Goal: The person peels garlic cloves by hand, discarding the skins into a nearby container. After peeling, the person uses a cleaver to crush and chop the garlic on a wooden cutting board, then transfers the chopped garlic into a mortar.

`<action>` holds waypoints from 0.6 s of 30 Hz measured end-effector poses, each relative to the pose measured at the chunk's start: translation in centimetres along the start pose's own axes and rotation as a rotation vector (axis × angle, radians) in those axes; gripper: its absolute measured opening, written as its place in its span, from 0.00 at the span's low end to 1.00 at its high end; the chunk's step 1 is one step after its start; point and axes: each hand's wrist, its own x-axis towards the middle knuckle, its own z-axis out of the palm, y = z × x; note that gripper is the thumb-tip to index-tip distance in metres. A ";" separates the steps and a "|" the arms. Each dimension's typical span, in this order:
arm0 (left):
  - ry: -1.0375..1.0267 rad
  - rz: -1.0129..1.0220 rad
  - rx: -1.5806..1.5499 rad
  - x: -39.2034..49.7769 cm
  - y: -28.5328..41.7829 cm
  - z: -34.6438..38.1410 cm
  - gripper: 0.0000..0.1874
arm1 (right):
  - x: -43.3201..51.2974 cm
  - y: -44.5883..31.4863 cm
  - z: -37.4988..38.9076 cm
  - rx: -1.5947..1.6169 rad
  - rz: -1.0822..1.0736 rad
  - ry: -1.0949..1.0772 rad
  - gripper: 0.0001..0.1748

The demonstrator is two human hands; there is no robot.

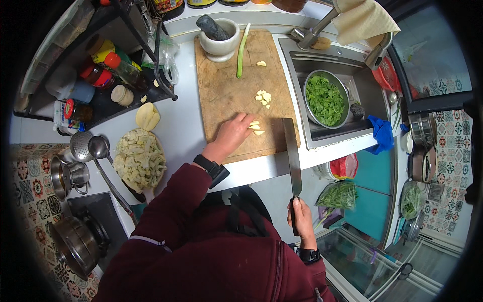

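My right hand (302, 219) grips the black handle of a cleaver (292, 154). Its long blade points away from me, with the far end over the right edge of a wooden cutting board (219, 90). On the board rests my left hand (234, 130), fingertips at a few garlic pieces (257, 132); whether it grips any is hidden. Farther up lie a small heap of garlic pieces (264, 97) and a single garlic piece (261, 63). A green onion stalk (242, 53) lies beside a stone mortar (220, 49) with a dark pestle (212, 27) in it.
Right of the board is a steel sink (296, 60) holding a bowl of chopped greens (327, 99), under a faucet (315, 30). At left are cauliflower florets (139, 160), a halved potato (147, 116), a skimmer (80, 146), a ladle (99, 146) and a black rack (113, 111) with jars.
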 end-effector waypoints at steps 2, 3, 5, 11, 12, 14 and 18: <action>-0.067 -0.011 0.008 0.4 0.1 -0.3 0.16 | 0.0 -0.1 0.1 -0.033 0.008 0.026 0.25; -0.129 0.003 0.024 0.9 0.1 -0.5 0.15 | -0.1 -0.1 0.2 -0.030 0.000 0.028 0.25; -0.224 0.023 0.038 1.8 0.0 -0.9 0.15 | -0.2 -0.1 0.3 -0.059 0.007 0.042 0.24; -0.242 0.034 -0.029 2.9 -0.6 -1.1 0.15 | 0.1 0.7 0.7 -0.246 0.035 0.163 0.20; -0.226 0.008 -0.056 2.4 -1.0 -1.4 0.14 | 0.4 0.8 0.9 -0.327 -0.033 0.187 0.19; -0.141 -0.055 -0.075 1.2 -1.8 -2.3 0.13 | 0.7 0.6 1.0 -0.547 -0.051 0.252 0.18; 0.023 -0.284 -0.098 -2.1 -3.2 -4.2 0.10 | 0.5 -0.2 0.9 -0.605 -0.344 0.410 0.17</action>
